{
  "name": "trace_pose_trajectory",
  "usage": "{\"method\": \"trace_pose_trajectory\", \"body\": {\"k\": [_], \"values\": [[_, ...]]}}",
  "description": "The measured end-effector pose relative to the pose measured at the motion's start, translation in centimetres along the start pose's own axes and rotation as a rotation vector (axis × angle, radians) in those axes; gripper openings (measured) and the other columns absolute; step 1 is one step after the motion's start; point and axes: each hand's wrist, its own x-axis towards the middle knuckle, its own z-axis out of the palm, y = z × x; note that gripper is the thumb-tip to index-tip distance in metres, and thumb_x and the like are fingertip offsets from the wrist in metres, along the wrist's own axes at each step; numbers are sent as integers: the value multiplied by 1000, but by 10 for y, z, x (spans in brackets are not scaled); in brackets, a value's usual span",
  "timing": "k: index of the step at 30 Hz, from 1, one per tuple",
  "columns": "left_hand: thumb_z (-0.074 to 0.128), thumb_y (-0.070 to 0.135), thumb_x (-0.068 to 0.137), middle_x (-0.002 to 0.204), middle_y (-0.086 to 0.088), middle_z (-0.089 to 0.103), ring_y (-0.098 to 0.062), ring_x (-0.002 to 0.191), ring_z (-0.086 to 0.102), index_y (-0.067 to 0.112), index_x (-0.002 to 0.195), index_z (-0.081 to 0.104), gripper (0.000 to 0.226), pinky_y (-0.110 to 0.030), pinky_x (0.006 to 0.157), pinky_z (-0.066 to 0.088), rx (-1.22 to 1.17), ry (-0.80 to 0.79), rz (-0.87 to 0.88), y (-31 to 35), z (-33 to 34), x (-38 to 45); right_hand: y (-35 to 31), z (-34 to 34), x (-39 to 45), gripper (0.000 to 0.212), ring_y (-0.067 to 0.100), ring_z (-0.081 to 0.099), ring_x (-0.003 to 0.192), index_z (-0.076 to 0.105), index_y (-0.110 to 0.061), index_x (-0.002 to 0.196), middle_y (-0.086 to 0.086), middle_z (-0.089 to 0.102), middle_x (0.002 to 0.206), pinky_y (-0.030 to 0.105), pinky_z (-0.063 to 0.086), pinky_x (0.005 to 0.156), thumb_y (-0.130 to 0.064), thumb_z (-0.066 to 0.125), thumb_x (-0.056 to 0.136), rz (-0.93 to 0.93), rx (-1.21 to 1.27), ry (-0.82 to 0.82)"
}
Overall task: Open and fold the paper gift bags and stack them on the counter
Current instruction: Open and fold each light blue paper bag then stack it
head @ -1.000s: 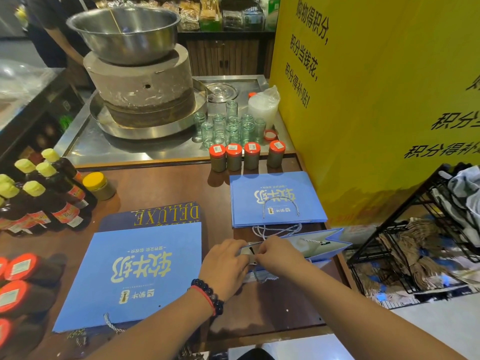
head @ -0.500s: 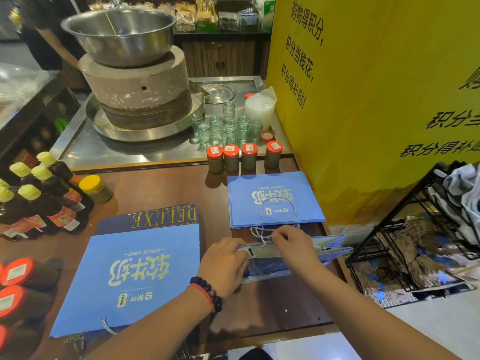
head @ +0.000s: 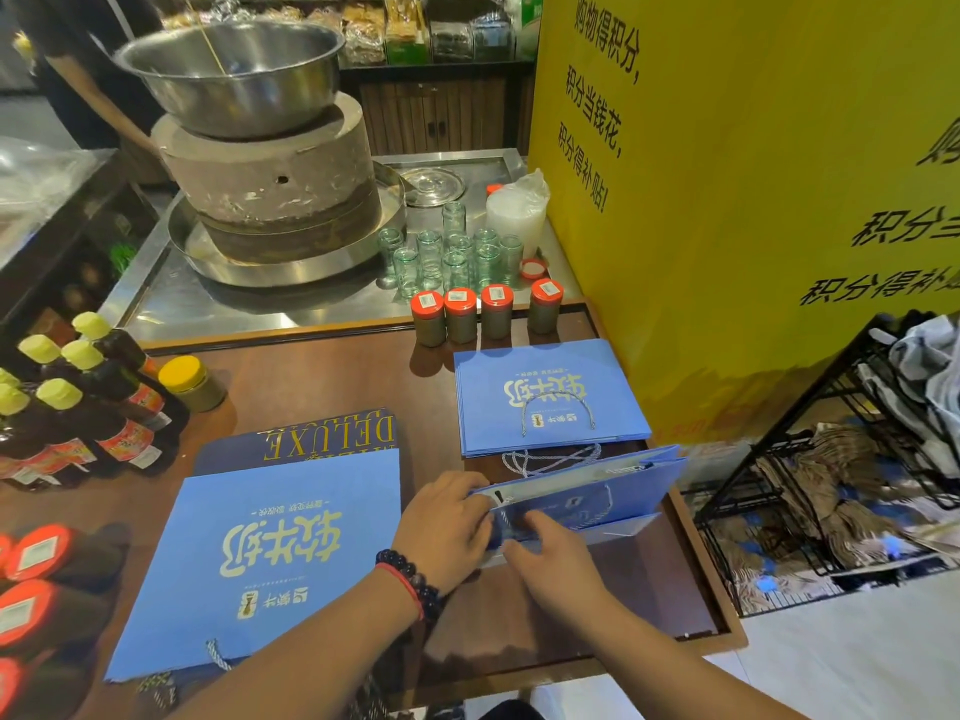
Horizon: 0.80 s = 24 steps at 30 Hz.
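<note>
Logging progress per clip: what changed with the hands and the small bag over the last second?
The right hand slid from the bag's top edge down onto its near face. The left hand kept holding the small blue gift bag at its left end. The stack of folded bags stayed put.

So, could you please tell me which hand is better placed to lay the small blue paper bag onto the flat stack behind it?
Right, probably. The right hand grips the small blue paper bag at its near face, on the side of the flat stack of blue bags; the left hand holds its left end, farther away.

steel bowl on millstone (grey); jars.
</note>
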Motion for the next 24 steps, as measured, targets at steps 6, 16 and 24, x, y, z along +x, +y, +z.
{"method": "trace_pose_trajectory", "body": {"k": [6, 16, 24], "values": [[52, 32, 84, 99, 6, 67, -16, 90, 62, 19, 84, 75, 27, -30, 64, 52, -10, 10, -13, -1, 1, 1, 9, 14, -3, 25, 11, 52, 70, 59, -12, 78, 5, 61, 75, 34, 46, 71, -28, 54, 96, -121, -16, -130], [59, 25, 77, 95, 4, 68, -17, 86, 64, 17, 76, 75, 17, -32, 62, 54, 13, 43, -24, -1, 1, 7, 31, 3, -18, 26, -1, 38, 80, 72, -12, 97, -7, 55, 89, 12, 32, 71, -30, 54, 95, -382, -365, -229], [53, 30, 83, 90, 8, 66, -13, 79, 62, 20, 78, 73, 23, -27, 56, 50, 25, 77, -11, 0, 2, 4, 25, -10, -22, 29, 16, 54, 83, 72, -24, 84, -5, 64, 91, 31, 50, 69, -41, 49, 86, -559, -746, -23]]}}
